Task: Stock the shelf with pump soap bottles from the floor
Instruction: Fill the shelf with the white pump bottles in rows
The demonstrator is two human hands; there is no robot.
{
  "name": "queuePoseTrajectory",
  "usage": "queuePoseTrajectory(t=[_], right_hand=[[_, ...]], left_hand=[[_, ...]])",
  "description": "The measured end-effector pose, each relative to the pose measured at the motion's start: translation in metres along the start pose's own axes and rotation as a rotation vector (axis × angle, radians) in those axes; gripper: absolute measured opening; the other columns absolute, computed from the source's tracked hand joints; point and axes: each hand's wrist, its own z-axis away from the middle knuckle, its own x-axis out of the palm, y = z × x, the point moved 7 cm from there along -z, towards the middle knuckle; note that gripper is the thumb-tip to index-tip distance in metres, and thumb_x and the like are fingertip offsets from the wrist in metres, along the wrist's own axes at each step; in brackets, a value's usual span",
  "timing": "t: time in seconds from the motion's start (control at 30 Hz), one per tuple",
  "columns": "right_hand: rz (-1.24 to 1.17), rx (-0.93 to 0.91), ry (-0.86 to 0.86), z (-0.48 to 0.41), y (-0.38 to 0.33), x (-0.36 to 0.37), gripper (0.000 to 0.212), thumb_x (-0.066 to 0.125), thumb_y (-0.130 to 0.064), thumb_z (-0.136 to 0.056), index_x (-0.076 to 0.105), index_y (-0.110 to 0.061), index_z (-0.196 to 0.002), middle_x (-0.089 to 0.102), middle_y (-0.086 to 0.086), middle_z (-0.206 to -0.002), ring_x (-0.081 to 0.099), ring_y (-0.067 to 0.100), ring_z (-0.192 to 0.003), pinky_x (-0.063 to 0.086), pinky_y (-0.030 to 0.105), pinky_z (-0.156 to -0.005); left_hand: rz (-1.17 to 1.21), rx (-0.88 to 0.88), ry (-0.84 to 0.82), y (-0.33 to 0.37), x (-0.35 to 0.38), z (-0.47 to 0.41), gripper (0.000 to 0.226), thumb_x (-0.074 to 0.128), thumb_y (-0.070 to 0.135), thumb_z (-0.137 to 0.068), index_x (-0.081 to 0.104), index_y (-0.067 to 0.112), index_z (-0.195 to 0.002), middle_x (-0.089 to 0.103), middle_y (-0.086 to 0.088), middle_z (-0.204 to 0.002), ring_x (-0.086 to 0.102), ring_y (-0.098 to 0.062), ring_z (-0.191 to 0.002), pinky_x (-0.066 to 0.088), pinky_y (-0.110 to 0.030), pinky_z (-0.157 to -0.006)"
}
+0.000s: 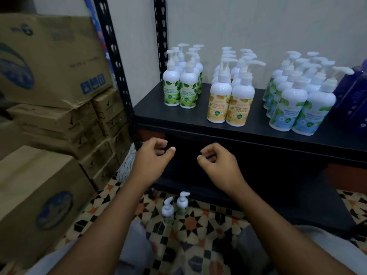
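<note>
Two white pump soap bottles (174, 207) stand on the patterned floor between my forearms, green labels barely visible. On the black shelf (178, 119) stand three groups of pump bottles: green-label bottles (179, 84) at left, yellow-label bottles (230, 98) in the middle, blue-label bottles (297, 100) at right. My left hand (153, 157) and my right hand (216, 161) hover in front of the shelf's front edge, above the floor bottles. Both have loosely curled fingers and hold nothing.
Stacked cardboard boxes (51, 62) fill the left side, down to the floor. A black perforated upright (113, 62) of the rack stands beside them. A pale mop head (127, 165) lies at its foot. A dark blue pack (355, 94) sits at the shelf's right end.
</note>
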Motion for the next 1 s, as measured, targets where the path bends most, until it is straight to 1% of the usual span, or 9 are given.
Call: queuePoseTrajectory(t=[0.2,0.37,0.5,0.6,0.7,0.73,0.8,0.83,1.0], right_hand=[[0.092,0.146,-0.265,0.013,0.056,0.078,0.01,0.069,-0.028,-0.092,0.065,-0.02,-0.097,0.067,-0.007,-0.089,0.063,0.009,-0.081,0.052,0.029,-0.074],[0.148,0.373,-0.371,0.041,0.136,0.127,0.014,0.068,-0.026,-0.091,0.061,-0.022,-0.079,0.066,0.0,-0.082,0.064,0.021,-0.084,0.047,0.03,-0.071],[0.178,0.537,-0.44,0.067,0.21,0.169,0.011,0.064,-0.02,-0.095,0.066,-0.01,-0.091,0.065,-0.002,-0.086,0.062,0.019,-0.092,0.05,0.03,-0.084],[0.239,0.534,-0.521,0.063,0.244,0.196,0.015,0.056,-0.018,-0.101,0.058,-0.018,-0.087,0.058,0.003,-0.103,0.055,0.021,-0.101,0.039,0.026,-0.08],[0.29,0.463,-0.396,0.037,0.275,0.216,0.023,0.056,-0.018,-0.096,0.056,-0.029,-0.076,0.064,0.003,-0.091,0.062,0.023,-0.085,0.052,0.03,-0.08],[0.274,0.424,-0.386,0.031,0.29,0.226,0.009,0.059,-0.022,-0.091,0.064,-0.023,-0.083,0.068,0.004,-0.09,0.066,0.025,-0.083,0.055,0.031,-0.078],[0.206,0.55,-0.459,0.026,0.342,0.25,0.045,0.069,-0.042,-0.079,0.065,-0.017,-0.116,0.071,0.005,-0.109,0.068,0.027,-0.098,0.056,0.039,-0.088],[0.171,0.579,-0.493,0.023,0.356,0.26,0.062,0.072,-0.049,-0.076,0.059,-0.018,-0.128,0.069,0.002,-0.121,0.066,0.026,-0.107,0.054,0.042,-0.094],[0.112,0.618,-0.397,-0.003,0.344,0.274,0.08,0.083,-0.036,-0.079,0.041,-0.019,-0.145,0.059,0.008,-0.139,0.057,0.032,-0.124,0.047,0.045,-0.103]], left_hand=[[-0.08,-0.176,-0.082,-0.082,0.0,0.01,0.023,0.071,0.038,-0.093,0.062,0.021,-0.106,0.065,0.006,-0.101,0.064,-0.016,-0.093,0.049,-0.031,-0.08],[-0.213,-0.338,-0.282,-0.173,0.037,0.028,0.028,0.074,0.033,-0.09,0.06,0.015,-0.106,0.069,-0.004,-0.096,0.065,-0.024,-0.09,0.046,-0.029,-0.073],[-0.21,-0.508,-0.376,-0.255,0.071,0.05,0.032,0.076,0.029,-0.088,0.053,0.013,-0.103,0.065,-0.006,-0.09,0.063,-0.026,-0.089,0.045,-0.03,-0.073],[-0.166,-0.595,-0.402,-0.301,0.102,0.058,0.043,0.078,0.029,-0.087,0.044,0.018,-0.112,0.06,0.001,-0.098,0.06,-0.022,-0.096,0.045,-0.029,-0.078],[-0.12,-0.591,-0.39,-0.332,0.127,0.051,0.051,0.083,0.025,-0.082,0.052,0.016,-0.122,0.063,0.002,-0.109,0.061,-0.018,-0.101,0.044,-0.024,-0.08],[-0.108,-0.562,-0.38,-0.339,0.134,0.048,0.047,0.085,0.023,-0.08,0.057,0.017,-0.117,0.066,0.004,-0.107,0.064,-0.017,-0.1,0.047,-0.021,-0.079],[-0.109,-0.485,-0.359,-0.347,0.146,0.037,0.047,0.086,0.026,-0.075,0.059,0.025,-0.115,0.068,0.007,-0.107,0.066,-0.012,-0.097,0.053,-0.021,-0.083],[-0.125,-0.464,-0.341,-0.354,0.152,0.032,0.055,0.085,0.032,-0.072,0.059,0.023,-0.12,0.068,0.004,-0.112,0.066,-0.014,-0.101,0.055,-0.03,-0.087],[-0.16,-0.347,-0.38,-0.393,0.185,0.015,0.067,0.066,0.04,-0.077,0.055,0.028,-0.142,0.068,-0.002,-0.12,0.065,-0.024,-0.112,0.053,-0.044,-0.095]])
